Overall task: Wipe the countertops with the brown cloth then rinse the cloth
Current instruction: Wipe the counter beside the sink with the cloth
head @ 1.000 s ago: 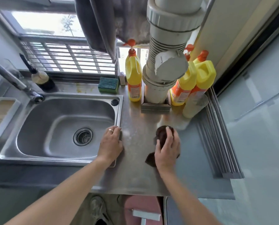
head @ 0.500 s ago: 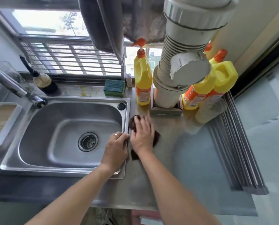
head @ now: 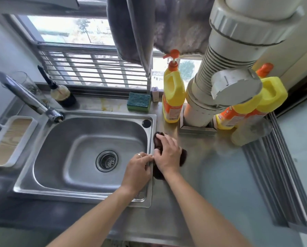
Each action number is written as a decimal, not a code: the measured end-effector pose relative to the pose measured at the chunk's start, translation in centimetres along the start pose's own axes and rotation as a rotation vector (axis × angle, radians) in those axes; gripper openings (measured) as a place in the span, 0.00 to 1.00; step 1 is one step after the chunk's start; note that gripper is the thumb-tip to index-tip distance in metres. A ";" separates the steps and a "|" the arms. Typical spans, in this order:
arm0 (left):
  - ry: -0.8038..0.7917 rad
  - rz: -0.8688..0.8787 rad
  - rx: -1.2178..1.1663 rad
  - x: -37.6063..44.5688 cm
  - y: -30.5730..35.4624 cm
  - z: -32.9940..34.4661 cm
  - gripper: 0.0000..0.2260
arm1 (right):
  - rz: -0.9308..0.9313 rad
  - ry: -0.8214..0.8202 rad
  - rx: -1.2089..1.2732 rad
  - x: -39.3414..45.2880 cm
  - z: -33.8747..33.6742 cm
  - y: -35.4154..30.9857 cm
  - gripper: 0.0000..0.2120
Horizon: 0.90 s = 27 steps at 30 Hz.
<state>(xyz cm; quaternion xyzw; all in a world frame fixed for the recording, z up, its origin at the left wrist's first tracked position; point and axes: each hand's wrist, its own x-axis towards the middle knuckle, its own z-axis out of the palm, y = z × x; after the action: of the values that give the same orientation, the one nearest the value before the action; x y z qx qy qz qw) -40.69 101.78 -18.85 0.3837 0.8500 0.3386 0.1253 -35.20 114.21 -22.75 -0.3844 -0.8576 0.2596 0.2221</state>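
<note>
The brown cloth (head: 183,156) lies on the steel countertop (head: 211,168) just right of the sink's rim. My right hand (head: 167,154) presses flat on the cloth with fingers spread, covering most of it. My left hand (head: 137,169) rests on the right rim of the sink (head: 88,152), fingers bent over the edge, a ring on one finger. The two hands touch at the rim. The tap (head: 29,98) reaches over the sink's left corner; no water runs.
Yellow detergent bottles (head: 173,93) and a wide grey pipe (head: 218,82) stand behind the cloth. A green sponge (head: 138,101) lies behind the sink. A grey towel (head: 140,29) hangs overhead. A ribbed rack (head: 281,168) lies at the right.
My right hand slid the cloth left across the counter from the middle to the sink's rim, then stayed there. My left hand has kept its place on the rim.
</note>
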 end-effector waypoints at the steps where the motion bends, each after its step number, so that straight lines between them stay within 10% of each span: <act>1: 0.001 -0.007 -0.001 0.1 0.1 0.1 0.13 | -0.017 0.017 -0.003 -0.1 -0.5 0.6 0.24; 5: 0.006 -0.026 0.013 0.7 0.4 0.3 0.11 | 0.166 0.105 -0.102 0.0 -1.3 2.8 0.28; 16: 0.005 -0.184 -0.005 -0.7 2.1 -0.8 0.12 | -0.088 -0.293 0.100 -8.8 -4.4 1.4 0.29; 27: -0.045 -0.146 0.091 3.7 -3.0 -4.1 0.09 | 0.084 0.059 0.328 -1.4 -1.1 -5.4 0.21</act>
<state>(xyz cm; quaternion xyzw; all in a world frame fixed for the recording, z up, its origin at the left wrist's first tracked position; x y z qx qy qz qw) -46.85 101.15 -17.62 0.3336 0.8870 0.2810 0.1513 -36.70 110.36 -18.83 -0.3859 -0.7800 0.3939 0.2959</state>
